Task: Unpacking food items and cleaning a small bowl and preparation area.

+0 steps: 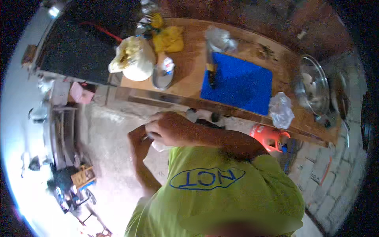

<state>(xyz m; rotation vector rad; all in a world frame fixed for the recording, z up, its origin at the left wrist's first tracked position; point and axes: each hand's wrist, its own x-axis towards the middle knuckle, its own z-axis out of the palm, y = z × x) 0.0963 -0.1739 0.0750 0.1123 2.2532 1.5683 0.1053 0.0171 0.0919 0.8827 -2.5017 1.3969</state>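
My left hand (pixel 139 137) and my right hand (pixel 165 128) meet in front of my body, left of the middle, over the floor beside the table. Their fingers are bent close together. A soft-looking white item (pixel 160 147), perhaps thin plastic, hangs just below my right hand, which grips it. Blur and the overlapping fingers hide how far my left hand holds it too. Across from my hands, on the wooden table (pixel 189 65), are a blue cutting board (pixel 242 81) and a knife (pixel 211 72) with a black and yellow handle, lying on the board's left edge.
Left on the table stand a bulging white plastic bag (pixel 139 62), a yellow bag (pixel 169 38) and a grey oval dish (pixel 163 78). Clear plastic bags (pixel 220 38) lie behind the board. Further right are a crumpled bag (pixel 281 110) and a round clear bowl (pixel 312 86). An orange item (pixel 268 137) sits below the table edge.
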